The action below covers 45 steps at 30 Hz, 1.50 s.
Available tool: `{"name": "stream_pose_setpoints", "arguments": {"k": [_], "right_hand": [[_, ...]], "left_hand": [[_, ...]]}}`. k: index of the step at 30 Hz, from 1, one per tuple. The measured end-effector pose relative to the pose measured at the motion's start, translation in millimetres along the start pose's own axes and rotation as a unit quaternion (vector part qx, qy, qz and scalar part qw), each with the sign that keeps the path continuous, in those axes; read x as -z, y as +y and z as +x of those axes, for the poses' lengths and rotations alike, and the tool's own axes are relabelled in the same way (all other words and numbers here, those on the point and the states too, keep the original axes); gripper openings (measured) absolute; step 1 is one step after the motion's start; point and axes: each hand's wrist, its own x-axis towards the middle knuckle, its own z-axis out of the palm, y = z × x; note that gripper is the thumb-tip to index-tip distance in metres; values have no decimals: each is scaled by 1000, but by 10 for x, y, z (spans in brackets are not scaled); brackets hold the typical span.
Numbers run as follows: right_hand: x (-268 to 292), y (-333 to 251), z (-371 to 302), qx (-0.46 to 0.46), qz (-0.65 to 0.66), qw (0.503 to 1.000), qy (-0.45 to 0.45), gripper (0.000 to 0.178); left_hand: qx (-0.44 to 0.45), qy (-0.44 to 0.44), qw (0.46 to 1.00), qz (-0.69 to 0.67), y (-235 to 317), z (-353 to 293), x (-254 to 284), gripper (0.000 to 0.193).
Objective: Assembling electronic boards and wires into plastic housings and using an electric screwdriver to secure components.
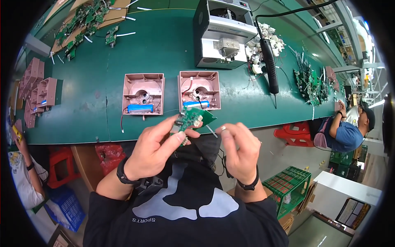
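My left hand [154, 146] is closed on a green circuit board [192, 118] with pale connectors, held up at the front edge of the bench. A thin white strip [212, 131] hangs beside the board. To the right of it, my right hand [240, 150] has thumb and forefinger drawn together near a tiny pale bit, too small to name. Just beyond the board lies a pink square housing [217, 88] with a blue battery [196, 105] and a red wire inside. A second pink housing [161, 90] sits to its left, also holding a blue battery [140, 108].
Behind stands a grey-black machine [224, 31]; a black electric screwdriver [269, 66] hangs beside it. Circuit boards [88, 18] pile up at far left, more boards [310, 82] at right. Pink housings [43, 92] stack at left. Co-workers sit at both sides, one in blue [345, 133].
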Motion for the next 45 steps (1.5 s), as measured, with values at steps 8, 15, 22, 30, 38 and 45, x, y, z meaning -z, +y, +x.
{"name": "stream_pose_setpoints", "arguments": {"k": [8,15,22,30,38,45], "right_hand": [[-107,-15,-21,59,11,996,-63,5],[-155,1,-41,56,37,996,-62,4],[-240,34,-36,69,29,996,-52,7],[-209,47,-47,49,20,997,-64,5],[-221,90,-24,-2,95,990,-103,7],[-136,60,21,-20,86,985,-146,5]], "left_hand": [[-78,-13,981,178,3,-106,6,42],[-144,-13,969,200,-49,-108,-26,43],[-215,-1,934,286,-96,-84,-26,51],[-243,1,919,311,-145,-79,-38,54],[-227,-20,926,301,-147,-98,-20,57],[-252,-51,913,317,-147,-39,56,57]]}}
